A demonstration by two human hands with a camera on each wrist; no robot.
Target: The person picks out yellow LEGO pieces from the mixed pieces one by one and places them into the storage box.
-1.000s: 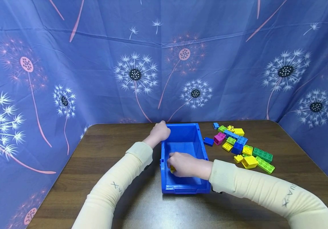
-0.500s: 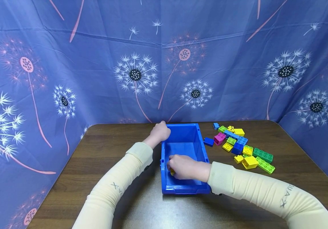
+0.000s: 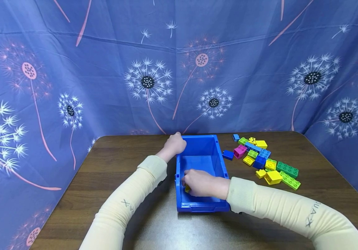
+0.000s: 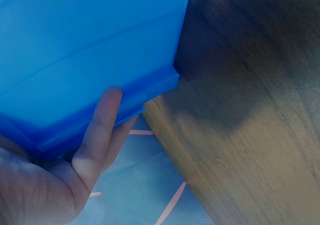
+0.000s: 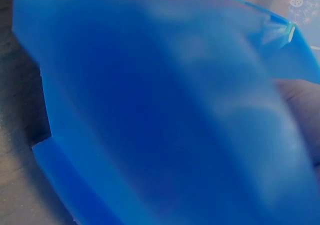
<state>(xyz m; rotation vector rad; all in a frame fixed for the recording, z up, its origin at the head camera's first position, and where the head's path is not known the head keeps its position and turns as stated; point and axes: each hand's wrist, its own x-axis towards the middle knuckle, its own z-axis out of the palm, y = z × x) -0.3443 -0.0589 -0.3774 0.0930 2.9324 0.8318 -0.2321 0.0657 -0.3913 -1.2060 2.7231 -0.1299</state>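
A blue plastic bin (image 3: 202, 208) stands on the table in the head view. My left hand (image 3: 175, 142) grips its far left rim; in the left wrist view the fingers (image 4: 102, 117) lie along the rim and outer wall. Inside the bin is my right hand (image 3: 200, 182), low near the front left, with a yellow toy brick (image 3: 187, 188) pinched in its fingers. Most of that brick is hidden by the hand. The right wrist view is largely filled by the bin's wall (image 5: 150, 110), with part of the hand (image 5: 302, 110) at the right edge.
A loose pile of toy bricks lies right of the bin, among them a dark green brick (image 3: 287, 169), a magenta brick (image 3: 239, 151) and a yellow brick (image 3: 273, 177). A blue brick (image 3: 227, 155) lies nearest the bin. A patterned blue cloth (image 3: 244, 52) hangs behind the table.
My right hand has shifted slightly toward the front left inside the bin, the yellow brick still in its fingers. The left hand and the pile stay put.
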